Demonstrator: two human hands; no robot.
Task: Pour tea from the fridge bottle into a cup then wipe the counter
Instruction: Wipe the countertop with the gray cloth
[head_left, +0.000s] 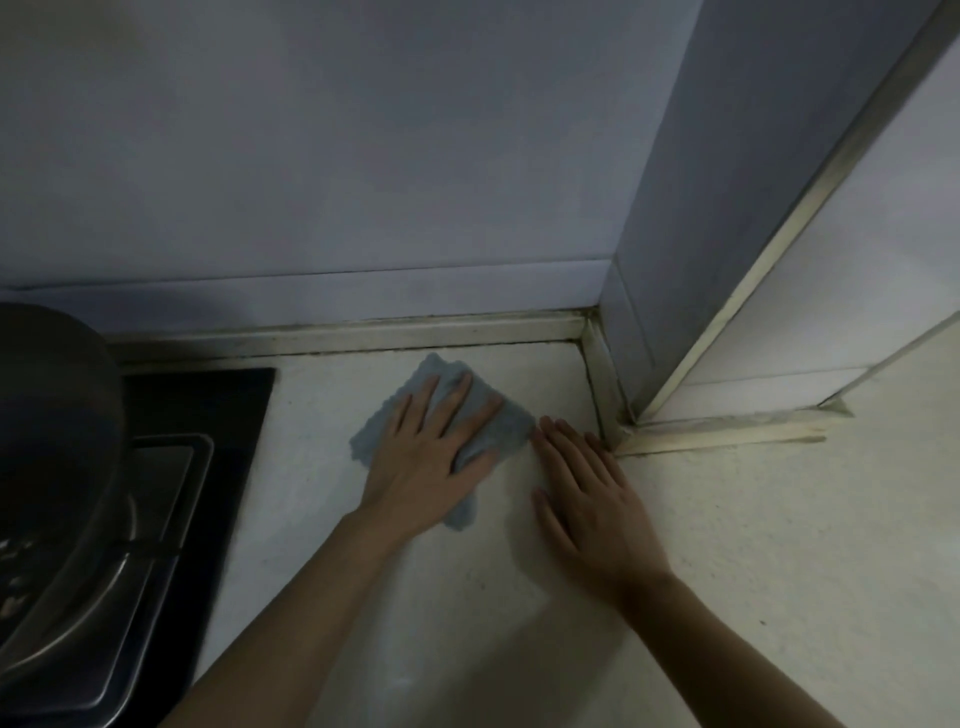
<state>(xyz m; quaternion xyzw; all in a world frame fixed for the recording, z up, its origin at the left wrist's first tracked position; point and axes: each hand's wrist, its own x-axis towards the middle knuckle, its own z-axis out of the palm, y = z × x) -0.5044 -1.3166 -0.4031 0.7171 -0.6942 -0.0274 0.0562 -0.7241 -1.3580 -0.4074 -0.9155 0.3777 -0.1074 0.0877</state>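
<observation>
Our left hand (421, 462) presses the grey cloth (511, 428) with straight fingers (452, 410) near the tabletop's (727, 519) back corner; our right hand (587, 499) lies flat, empty. The cloth could bunch and miss the corner.

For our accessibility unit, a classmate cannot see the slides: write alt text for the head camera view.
A left hand presses flat on a blue-grey cloth on a pale counter, near the wall corner. The right hand lies flat on the counter just right of the cloth. A dark hob with a pot sits at the left.
</observation>
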